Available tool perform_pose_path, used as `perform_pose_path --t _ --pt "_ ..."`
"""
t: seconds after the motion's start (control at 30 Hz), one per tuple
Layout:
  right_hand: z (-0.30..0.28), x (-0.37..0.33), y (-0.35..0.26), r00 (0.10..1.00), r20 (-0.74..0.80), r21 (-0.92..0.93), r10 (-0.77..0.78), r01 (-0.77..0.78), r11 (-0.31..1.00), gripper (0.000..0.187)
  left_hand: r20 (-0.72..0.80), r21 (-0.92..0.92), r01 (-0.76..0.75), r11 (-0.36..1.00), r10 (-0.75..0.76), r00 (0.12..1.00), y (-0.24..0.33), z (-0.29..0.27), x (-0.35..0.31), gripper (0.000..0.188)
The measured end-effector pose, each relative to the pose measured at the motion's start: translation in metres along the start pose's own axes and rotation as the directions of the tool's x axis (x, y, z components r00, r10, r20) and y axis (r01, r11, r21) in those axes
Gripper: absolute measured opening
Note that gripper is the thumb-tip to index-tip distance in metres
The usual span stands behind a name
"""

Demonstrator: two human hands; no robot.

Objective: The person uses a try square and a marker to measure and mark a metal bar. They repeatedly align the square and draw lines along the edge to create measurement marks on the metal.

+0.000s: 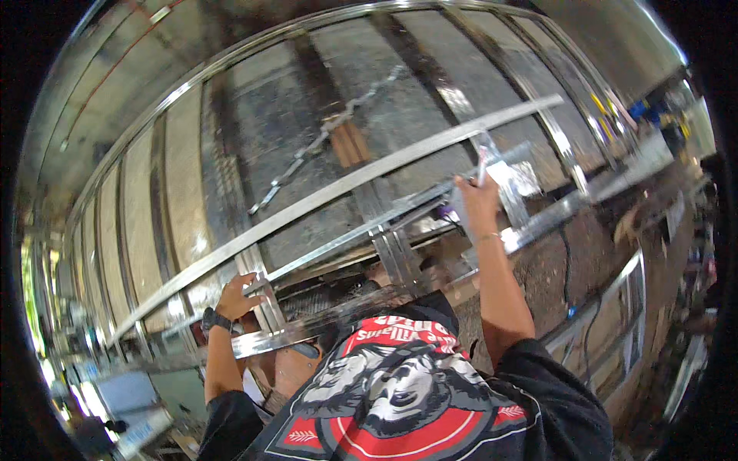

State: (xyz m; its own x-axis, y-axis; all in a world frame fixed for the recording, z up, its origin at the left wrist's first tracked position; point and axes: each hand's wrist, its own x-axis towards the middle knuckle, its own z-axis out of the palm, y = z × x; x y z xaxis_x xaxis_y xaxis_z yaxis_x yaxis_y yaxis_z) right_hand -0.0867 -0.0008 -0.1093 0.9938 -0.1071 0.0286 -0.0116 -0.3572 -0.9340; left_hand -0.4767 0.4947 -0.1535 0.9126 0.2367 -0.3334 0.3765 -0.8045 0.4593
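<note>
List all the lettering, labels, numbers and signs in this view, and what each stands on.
Black short-sleeved T-shirt with red, white and grey print: white lettering on red across the chest, upside down in this view; wording not copied here.
White flat panel at lower left: faint bluish marks, too blurred to read.
Black wristwatch-like band: nothing readable.
Long, straight silver metal bar: no legible marking.

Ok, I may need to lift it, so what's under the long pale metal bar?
The long pale metal bar passes over metal crosspieces, which show on both sides of it. A brown block lies at its far edge. Whether that block reaches underneath is hidden.
</note>
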Motion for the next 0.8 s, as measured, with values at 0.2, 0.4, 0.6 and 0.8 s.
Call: perform_pose_path --t 0.2,0.4,0.6,0.8 --pt "-0.011 -0.008 0.018 1.000 -0.010 -0.031 -0.018 0.018 0.999 0.040 -0.134 -0.183 -0.407 0.895 0.387 0.912 0.217 0.008 0.122 0.069" --pt "-0.014 -0.007 0.018 0.994 0.076 -0.131 -0.077 0.086 0.988 0.047 0.132 -0.207 -0.452 0.867 0.483 0.866 0.345 0.066 0.204 0.051" --pt "-0.051 -0.013 0.010 0.984 0.162 -0.179 -0.072 0.101 0.979 0.049 0.429 -0.655 0.071 0.753 0.293 0.854 0.373 0.042 0.191 0.016" --pt "-0.069 -0.008 0.028 0.932 0.307 -0.271 -0.194 0.281 0.921 0.050 -0.161 -0.358 -0.434 0.827 0.403 0.901 0.339 0.082 0.217 0.031"
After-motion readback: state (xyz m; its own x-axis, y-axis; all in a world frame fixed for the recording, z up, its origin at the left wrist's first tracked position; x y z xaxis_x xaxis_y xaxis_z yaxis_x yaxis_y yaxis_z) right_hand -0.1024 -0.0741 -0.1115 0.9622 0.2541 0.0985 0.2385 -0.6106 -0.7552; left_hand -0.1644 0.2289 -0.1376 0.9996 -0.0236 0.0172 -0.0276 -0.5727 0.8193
